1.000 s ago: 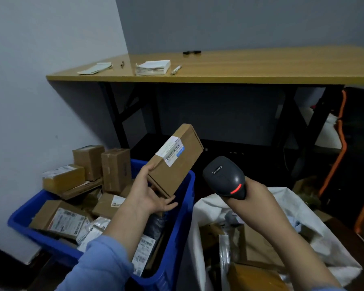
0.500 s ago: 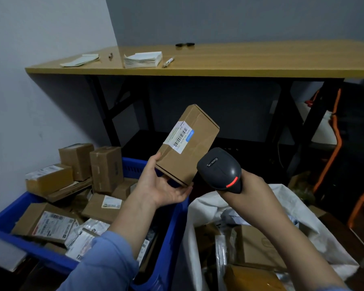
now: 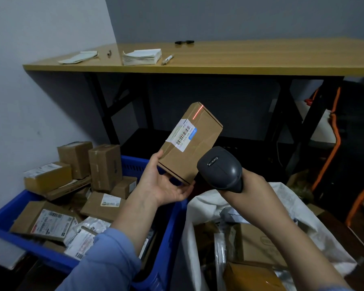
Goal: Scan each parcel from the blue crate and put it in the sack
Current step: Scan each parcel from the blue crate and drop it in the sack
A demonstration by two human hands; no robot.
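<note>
Left hand (image 3: 166, 186) cups the bottom end of a cardboard parcel (image 3: 194, 153), thumb on one edge and fingers curled under, box tilted up toward 1 o'clock. Its label (image 3: 182, 135) faces the camera, and a red scan line (image 3: 197, 112) sits above the label near the top corner. Right hand (image 3: 255, 186) is wrapped round a barcode scanner (image 3: 219, 168) at the parcel's 4 o'clock. Blue crate (image 3: 173, 232) full of boxes at 8 o'clock, sack (image 3: 206, 203) at 5, desk (image 3: 240, 64) at 12.
</note>
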